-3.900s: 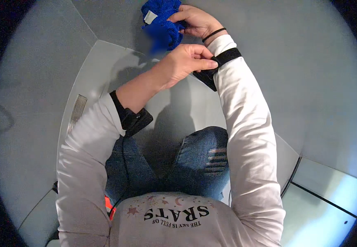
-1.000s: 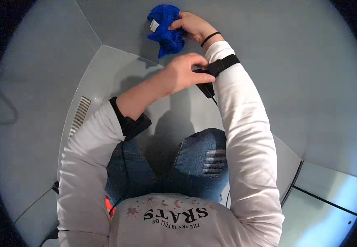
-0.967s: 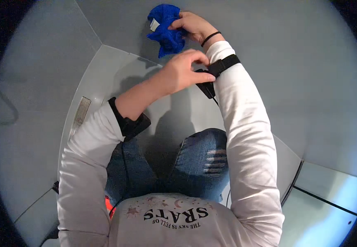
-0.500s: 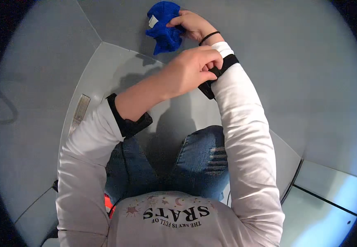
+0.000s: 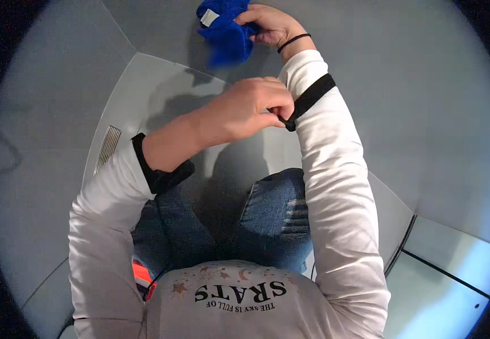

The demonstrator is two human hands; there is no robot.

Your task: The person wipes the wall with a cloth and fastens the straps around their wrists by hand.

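My right hand (image 5: 270, 25) is at the top of the view, its fingers closed on a blue cloth (image 5: 228, 42) with a white label. The cloth hangs beside the grey wall, its lower end blurred. A thin black band (image 5: 294, 42) circles my right wrist. Further down that sleeve runs a black strap (image 5: 315, 95). My left hand (image 5: 248, 107) reaches across and pinches the strap's near edge between thumb and fingers. Around my left forearm is another black strap with a small dark device (image 5: 171, 178).
Grey panels (image 5: 414, 85) rise ahead and to the right. A pale ledge or floor (image 5: 138, 85) carries a slotted metal grille (image 5: 108, 148) at left. My jeans-clad knees (image 5: 273, 206) are below my hands. A pale panel with black seams (image 5: 442, 282) stands at lower right.
My left hand has shifted slightly left and down, along with the strap's edge. The dark device under the right forearm shows less now. My right hand and the cloth have risen a little.
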